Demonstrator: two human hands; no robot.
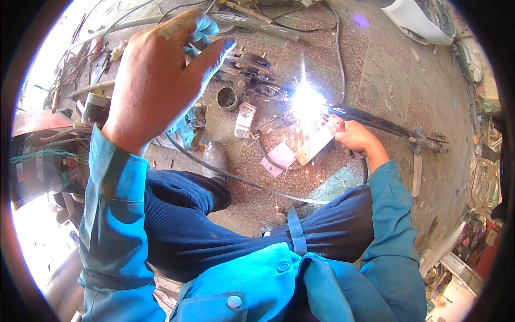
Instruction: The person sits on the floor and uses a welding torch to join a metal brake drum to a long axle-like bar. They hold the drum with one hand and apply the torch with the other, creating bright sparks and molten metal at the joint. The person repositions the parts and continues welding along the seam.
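A dazzling welding arc [306, 102] burns on a long dark metal bar [375, 121] that lies low over the floor. Just right of the glare, my right hand [358, 140] is closed round a welding electrode holder [337, 123]; a black cable hangs below the hand. The electrode's tip is lost in the light. My left hand [161, 75] is raised at the upper left, thumb stretched away from the half-bent fingers, holding nothing. Beyond its fingertips, a round metal hub with studs [251, 64] sits at the bar's left end.
A small round metal cup [227, 99], a white-and-red packet [245, 119] and pink paper [279, 158] lie on the speckled floor. A cable [241, 181] crosses before my legs. Tangled wires and tools [80, 70] crowd the left; a white curved panel [417, 21] lies far right.
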